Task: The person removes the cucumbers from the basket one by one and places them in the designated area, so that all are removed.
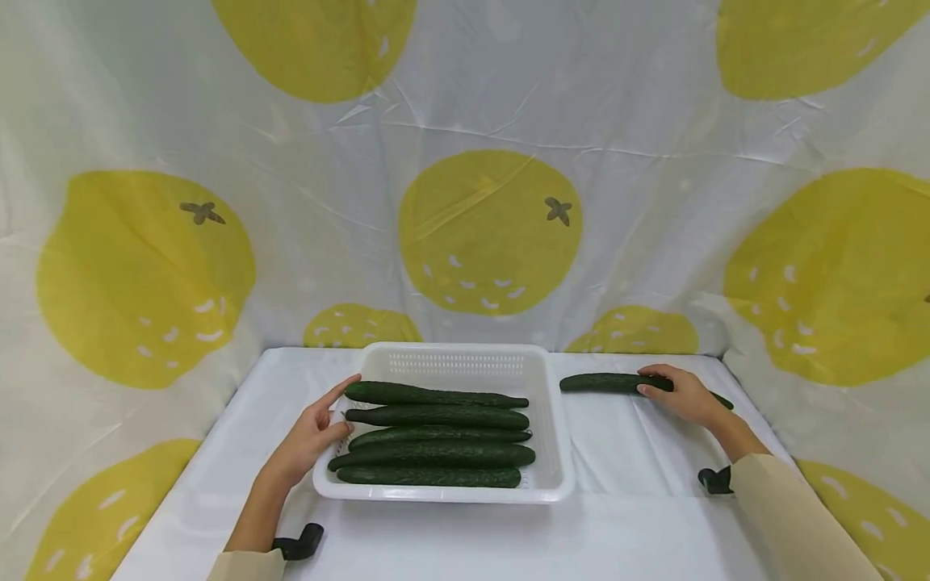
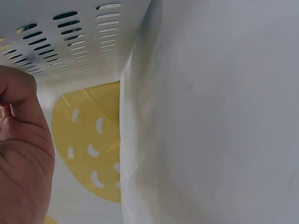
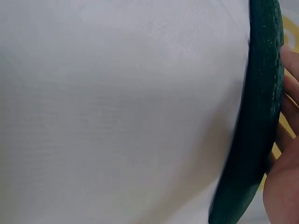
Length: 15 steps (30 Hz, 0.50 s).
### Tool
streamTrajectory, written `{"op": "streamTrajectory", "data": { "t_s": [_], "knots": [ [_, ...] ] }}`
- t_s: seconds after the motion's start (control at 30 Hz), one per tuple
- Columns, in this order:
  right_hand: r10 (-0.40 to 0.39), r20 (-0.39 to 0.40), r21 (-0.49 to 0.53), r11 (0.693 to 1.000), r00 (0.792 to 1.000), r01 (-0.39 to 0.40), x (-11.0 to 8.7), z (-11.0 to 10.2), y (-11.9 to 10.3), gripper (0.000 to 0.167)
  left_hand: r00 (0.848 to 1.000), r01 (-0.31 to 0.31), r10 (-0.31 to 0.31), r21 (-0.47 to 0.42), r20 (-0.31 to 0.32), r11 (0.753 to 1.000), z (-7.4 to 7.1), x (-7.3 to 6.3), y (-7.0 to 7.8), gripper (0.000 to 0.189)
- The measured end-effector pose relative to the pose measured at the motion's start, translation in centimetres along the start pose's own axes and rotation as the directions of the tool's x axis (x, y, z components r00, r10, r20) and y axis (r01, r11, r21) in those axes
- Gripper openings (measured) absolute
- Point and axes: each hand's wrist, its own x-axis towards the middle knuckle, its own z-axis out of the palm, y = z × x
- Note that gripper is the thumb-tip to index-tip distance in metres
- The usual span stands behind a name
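A white slotted tray [image 1: 450, 494] sits mid-table with several dark green cucumbers [image 1: 436, 436] laid side by side in it. My left hand [image 1: 308, 440] rests against the tray's left rim, its index finger stretched toward the end of the farthest cucumber. The left wrist view shows the palm [image 2: 23, 163] beside the tray's perforated wall [image 2: 84, 42]. To the right of the tray, one more cucumber [image 1: 599, 383] lies on the white tablecloth, and my right hand [image 1: 683, 397] grips its right half from above. In the right wrist view this cucumber [image 3: 259, 116] fills the right edge, with fingers [image 3: 282, 177] behind it.
The white cloth-covered table [image 1: 625, 460] is backed and flanked by a hanging white cloth with large yellow fruit prints [image 1: 490, 230]. Black wrist camera mounts [image 1: 298, 542] sit on both forearms.
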Motion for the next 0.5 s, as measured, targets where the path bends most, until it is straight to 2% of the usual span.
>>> {"op": "streamTrajectory", "data": {
  "t_s": [0.23,0.5],
  "knots": [
    [-0.001,-0.042,-0.017,1.000,0.999,0.001,-0.4,0.3,-0.4,0.053,1.000,0.017,-0.017,0.013,0.003,1.000,0.1,-0.2,-0.2,0.075],
    [-0.052,-0.021,0.001,0.999,0.998,0.052,-0.1,-0.5,-2.3,0.054,1.000,0.028,-0.028,0.014,-0.002,1.000,0.0,0.2,0.1,0.077]
  ]
}}
